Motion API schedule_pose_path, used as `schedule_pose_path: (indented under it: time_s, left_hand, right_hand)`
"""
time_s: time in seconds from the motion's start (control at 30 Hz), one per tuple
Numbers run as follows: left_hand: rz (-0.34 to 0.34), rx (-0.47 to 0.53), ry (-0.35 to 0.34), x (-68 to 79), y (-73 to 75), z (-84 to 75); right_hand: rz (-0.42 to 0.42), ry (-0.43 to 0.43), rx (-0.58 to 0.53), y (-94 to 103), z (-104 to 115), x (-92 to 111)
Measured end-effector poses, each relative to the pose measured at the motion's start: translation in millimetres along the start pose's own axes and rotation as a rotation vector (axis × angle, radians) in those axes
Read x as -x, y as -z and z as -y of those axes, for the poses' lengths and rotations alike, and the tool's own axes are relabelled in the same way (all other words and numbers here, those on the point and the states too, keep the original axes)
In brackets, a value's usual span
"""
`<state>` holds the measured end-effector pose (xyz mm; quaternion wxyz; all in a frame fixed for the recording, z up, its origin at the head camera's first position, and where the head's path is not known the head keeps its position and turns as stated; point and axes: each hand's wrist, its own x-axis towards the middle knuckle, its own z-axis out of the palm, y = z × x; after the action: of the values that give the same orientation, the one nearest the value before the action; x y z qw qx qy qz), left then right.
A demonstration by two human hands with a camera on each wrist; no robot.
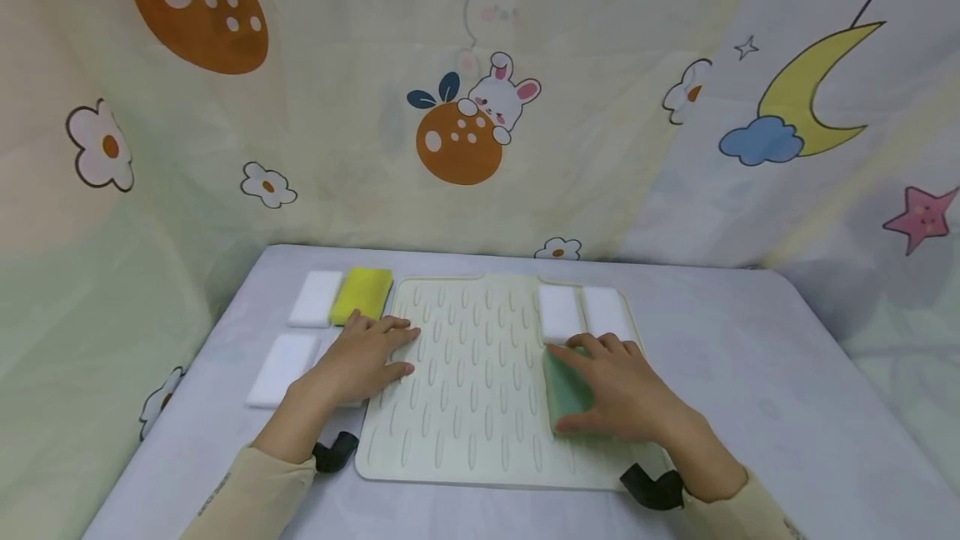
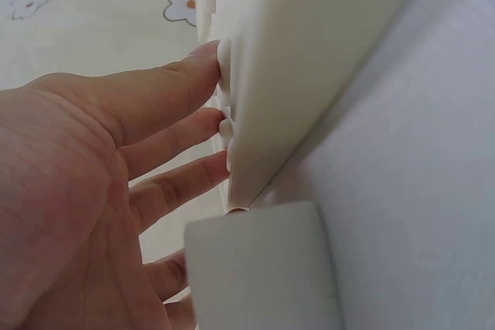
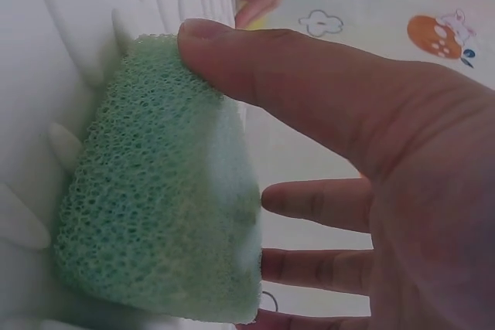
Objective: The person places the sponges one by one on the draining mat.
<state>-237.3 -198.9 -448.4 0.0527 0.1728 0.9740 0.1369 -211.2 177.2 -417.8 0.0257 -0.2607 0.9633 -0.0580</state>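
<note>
On the table lies a cream ribbed drying mat (image 1: pixel 465 373). My left hand (image 1: pixel 360 361) rests its fingertips on the mat's left edge, fingers loosely spread; the left wrist view shows thumb and fingers touching the raised ribs. Near the mat's right side, my right hand (image 1: pixel 622 390) spans a green sponge (image 1: pixel 566 386), thumb on the near edge and fingers along the far side. Its open-pored texture shows in the right wrist view, where the sponge (image 3: pixel 147 183) sits against the ribs. Just beyond it, two white blocks (image 1: pixel 559 313) (image 1: pixel 606 312) lie side by side on the mat.
Left of the mat are a yellow sponge (image 1: pixel 362 294), a white block (image 1: pixel 316 298) beside it and another white block (image 1: pixel 283 369) nearer me. My left arm partly hides one more. A printed cloth (image 1: pixel 337 132) hangs behind the table (image 1: pixel 750 382).
</note>
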Motion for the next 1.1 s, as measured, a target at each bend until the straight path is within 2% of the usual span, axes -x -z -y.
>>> schedule_pose_path:
  time_s: [0.73, 1.1]
  left_hand:
    - [0.0, -0.015, 0.002, 0.6, 0.9, -1.3]
    - [-0.005, -0.018, -0.001, 1.4, -1.3, -1.4]
  right_hand:
    - [0.056, -0.018, -0.01, -4.7, 0.9, -0.2]
    - [0.056, -0.016, -0.013, -3.2, 1.3, 1.0]
